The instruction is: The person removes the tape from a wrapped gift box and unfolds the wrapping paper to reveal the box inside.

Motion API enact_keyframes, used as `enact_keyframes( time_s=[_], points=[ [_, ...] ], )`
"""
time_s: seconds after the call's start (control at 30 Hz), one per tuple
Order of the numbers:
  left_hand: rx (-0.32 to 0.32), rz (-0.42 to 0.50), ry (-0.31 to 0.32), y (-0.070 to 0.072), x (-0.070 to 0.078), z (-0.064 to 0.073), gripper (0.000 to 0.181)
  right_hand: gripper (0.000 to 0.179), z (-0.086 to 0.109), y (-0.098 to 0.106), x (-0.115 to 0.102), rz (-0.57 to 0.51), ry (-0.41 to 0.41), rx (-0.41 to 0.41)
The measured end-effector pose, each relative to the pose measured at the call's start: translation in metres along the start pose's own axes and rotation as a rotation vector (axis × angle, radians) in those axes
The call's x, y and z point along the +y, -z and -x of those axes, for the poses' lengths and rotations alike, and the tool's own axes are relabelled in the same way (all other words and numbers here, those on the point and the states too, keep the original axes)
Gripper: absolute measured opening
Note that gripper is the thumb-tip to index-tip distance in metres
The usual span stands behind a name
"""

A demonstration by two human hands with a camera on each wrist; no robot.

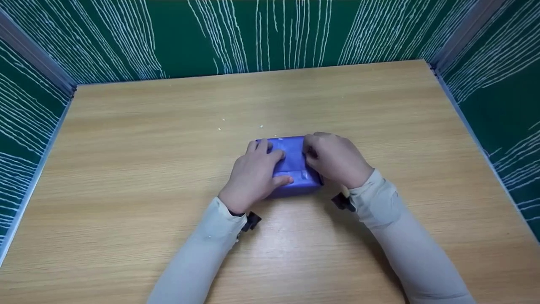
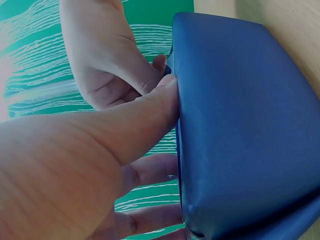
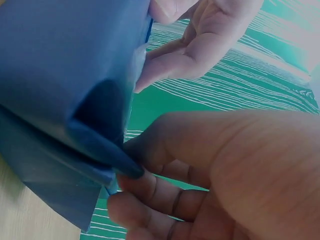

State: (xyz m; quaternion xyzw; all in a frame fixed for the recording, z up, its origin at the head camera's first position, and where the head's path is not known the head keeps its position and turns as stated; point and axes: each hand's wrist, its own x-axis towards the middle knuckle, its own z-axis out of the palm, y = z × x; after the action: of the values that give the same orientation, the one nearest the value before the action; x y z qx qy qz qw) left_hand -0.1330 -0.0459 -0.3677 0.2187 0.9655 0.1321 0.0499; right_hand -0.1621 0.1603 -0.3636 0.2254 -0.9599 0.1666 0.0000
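Note:
A box-shaped parcel in blue-purple wrapping paper (image 1: 291, 153) lies on the table before me. My left hand (image 1: 255, 171) rests on its top left part, fingers spread and thumb (image 2: 160, 102) pressing near the front edge. At the right end, my right hand (image 1: 335, 157) pinches a fold of the wrapping paper (image 3: 100, 132) between thumb and fingers. In the right wrist view the paper there stands loose and creased, with a flap (image 3: 55, 180) hanging below. A bit of clear tape (image 3: 138, 62) seems to show along the top edge. What the paper covers is hidden.
The parcel sits mid-table on a light wooden tabletop (image 1: 147, 169). A few tiny white scraps (image 1: 223, 119) lie beyond it. Green panels with white streaks (image 1: 287, 38) enclose the back and both sides. Dark wrist cameras (image 1: 252, 221) hang beneath both sleeves.

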Motion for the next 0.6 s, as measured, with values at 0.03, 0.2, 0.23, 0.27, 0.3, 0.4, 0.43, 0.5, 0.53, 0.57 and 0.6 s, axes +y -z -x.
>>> enact_keyframes(
  time_s=[0.03, 0.2, 0.23, 0.27, 0.3, 0.4, 0.43, 0.5, 0.53, 0.57, 0.6],
  points=[
    [0.000, 0.000, 0.000, 0.0001, 0.0000, 0.0000, 0.058, 0.004, 0.0001, 0.0004, 0.0000, -0.001, 0.000, 0.000],
    [0.007, 0.003, -0.002, 0.0003, 0.0000, 0.0004, 0.055, 0.003, 0.0005, 0.0021, 0.0006, -0.007, 0.003, 0.000],
    [0.009, 0.005, -0.001, 0.0004, 0.0001, 0.0007, 0.055, 0.003, 0.0007, 0.0025, 0.0006, -0.008, 0.004, -0.001],
    [0.011, 0.007, -0.001, 0.0005, 0.0001, 0.0008, 0.054, 0.003, 0.0009, 0.0028, 0.0008, -0.008, 0.003, 0.000],
    [0.012, 0.010, -0.001, 0.0006, 0.0002, 0.0010, 0.054, 0.003, 0.0011, 0.0031, 0.0008, -0.009, 0.001, 0.000],
    [0.013, 0.012, -0.001, 0.0009, 0.0004, 0.0012, 0.055, 0.005, 0.0017, 0.0036, 0.0009, -0.014, -0.010, 0.005],
    [0.013, 0.011, -0.002, 0.0010, 0.0004, 0.0012, 0.055, 0.006, 0.0017, 0.0037, 0.0008, -0.020, -0.015, 0.006],
    [0.009, 0.009, -0.001, 0.0010, 0.0004, 0.0011, 0.056, 0.008, 0.0015, 0.0033, 0.0009, -0.029, -0.026, 0.006],
    [0.007, 0.008, 0.001, 0.0009, 0.0004, 0.0010, 0.056, 0.008, 0.0013, 0.0030, 0.0010, -0.034, -0.030, 0.004],
    [0.004, 0.008, 0.003, 0.0008, 0.0003, 0.0010, 0.057, 0.008, 0.0011, 0.0026, 0.0011, -0.039, -0.033, 0.001],
    [0.002, 0.008, 0.004, 0.0009, 0.0004, 0.0010, 0.057, 0.007, 0.0009, 0.0021, 0.0012, -0.043, -0.035, -0.001]
  ],
)
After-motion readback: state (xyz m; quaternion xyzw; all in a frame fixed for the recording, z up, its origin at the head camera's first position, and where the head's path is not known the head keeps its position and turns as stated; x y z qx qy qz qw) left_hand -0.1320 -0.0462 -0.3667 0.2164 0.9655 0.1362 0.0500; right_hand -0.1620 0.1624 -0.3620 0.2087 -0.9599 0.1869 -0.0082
